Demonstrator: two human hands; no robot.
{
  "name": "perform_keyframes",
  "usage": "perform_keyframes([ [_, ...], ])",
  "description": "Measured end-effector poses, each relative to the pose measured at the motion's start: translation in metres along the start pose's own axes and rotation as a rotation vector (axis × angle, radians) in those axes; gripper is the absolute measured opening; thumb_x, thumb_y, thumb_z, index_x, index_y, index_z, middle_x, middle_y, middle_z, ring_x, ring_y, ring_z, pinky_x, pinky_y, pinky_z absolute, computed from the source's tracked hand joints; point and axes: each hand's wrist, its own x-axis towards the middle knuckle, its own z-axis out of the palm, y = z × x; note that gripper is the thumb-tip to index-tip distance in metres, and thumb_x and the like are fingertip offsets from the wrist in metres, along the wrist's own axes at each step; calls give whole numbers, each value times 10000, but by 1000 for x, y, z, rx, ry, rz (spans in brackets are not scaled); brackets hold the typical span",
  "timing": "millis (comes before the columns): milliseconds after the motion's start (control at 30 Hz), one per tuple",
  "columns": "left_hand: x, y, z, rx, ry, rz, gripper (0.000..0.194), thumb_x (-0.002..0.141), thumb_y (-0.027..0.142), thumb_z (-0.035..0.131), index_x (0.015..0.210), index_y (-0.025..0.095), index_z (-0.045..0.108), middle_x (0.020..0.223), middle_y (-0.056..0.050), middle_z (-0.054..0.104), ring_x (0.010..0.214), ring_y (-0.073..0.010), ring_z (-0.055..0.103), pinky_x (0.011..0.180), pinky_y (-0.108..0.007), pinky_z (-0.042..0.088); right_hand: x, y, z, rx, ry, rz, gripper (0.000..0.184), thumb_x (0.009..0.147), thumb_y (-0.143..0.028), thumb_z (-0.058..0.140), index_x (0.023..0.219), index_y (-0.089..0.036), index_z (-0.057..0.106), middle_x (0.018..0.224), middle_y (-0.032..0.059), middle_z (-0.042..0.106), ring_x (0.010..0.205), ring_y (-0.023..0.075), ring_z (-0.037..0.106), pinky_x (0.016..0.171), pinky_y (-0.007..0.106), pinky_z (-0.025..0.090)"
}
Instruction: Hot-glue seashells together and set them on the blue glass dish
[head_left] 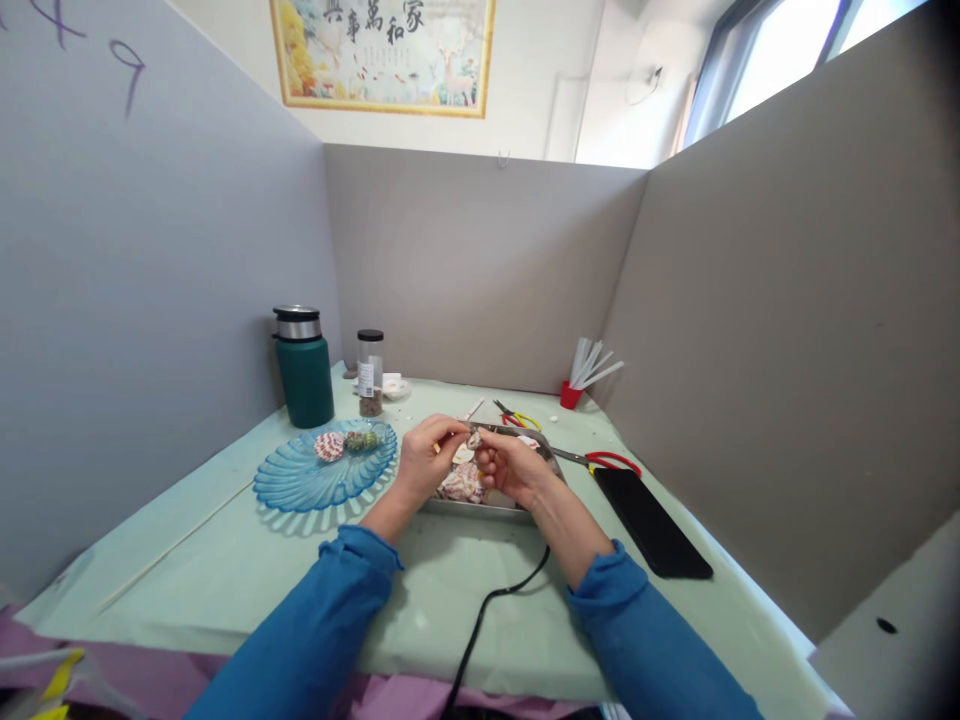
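Observation:
Above a metal tray point(487, 510), both of my hands meet with fingertips pinched at a small whitish-brown piece point(474, 439), perhaps a shell. My left hand point(427, 458) closes on its left side, and my right hand point(517, 466) closes on its right side. Under the hands, the tray holds patterned, shell-like pieces point(462, 484) in white and reddish brown, partly hidden by my fingers. Left of my left hand lies a blue, fluted, see-through plate point(300, 485). On it rest a red-and-white striped shell point(329, 446) and greenish, bumpy pieces point(361, 441).
A green bottle point(304, 380) and a black-lidded jar point(370, 375) stand at back left. At right are a black phone-like slab point(652, 525), red-handled pliers or scissors point(613, 462), yellow-and-red pliers point(517, 416) and a red cup point(571, 395) of white sticks. A black cable point(484, 605) crosses the front.

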Motion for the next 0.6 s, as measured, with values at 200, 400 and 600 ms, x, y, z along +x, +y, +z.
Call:
perform_keyframes([
  [200, 1, -4, 3, -132, 32, -126, 110, 817, 273, 609, 836, 195, 684, 822, -42, 678, 749, -157, 618, 642, -255, 482, 0, 2, 0, 32, -66, -91, 235, 713, -326, 722, 712, -161, 555, 563, -50, 545, 441, 59, 455, 430, 188, 352],
  [400, -1, -11, 7, -329, 25, -399, 319, 776, 380, 652, 1005, 160, 632, 905, -57, 668, 767, -153, 617, 636, -244, 496, -2, 1, 2, 98, -85, -179, 274, 647, -299, 796, 748, -166, 579, 642, -46, 561, 500, 55, 467, 438, 171, 375],
  [600, -2, -12, 9, -432, -88, -472, 329, 728, 384, 698, 953, 149, 645, 814, -33, 656, 650, -120, 580, 557, -224, 480, -2, 2, 2, 125, -94, -246, 281, 649, -238, 799, 881, -192, 649, 628, -56, 545, 537, 60, 484, 456, 166, 388],
])
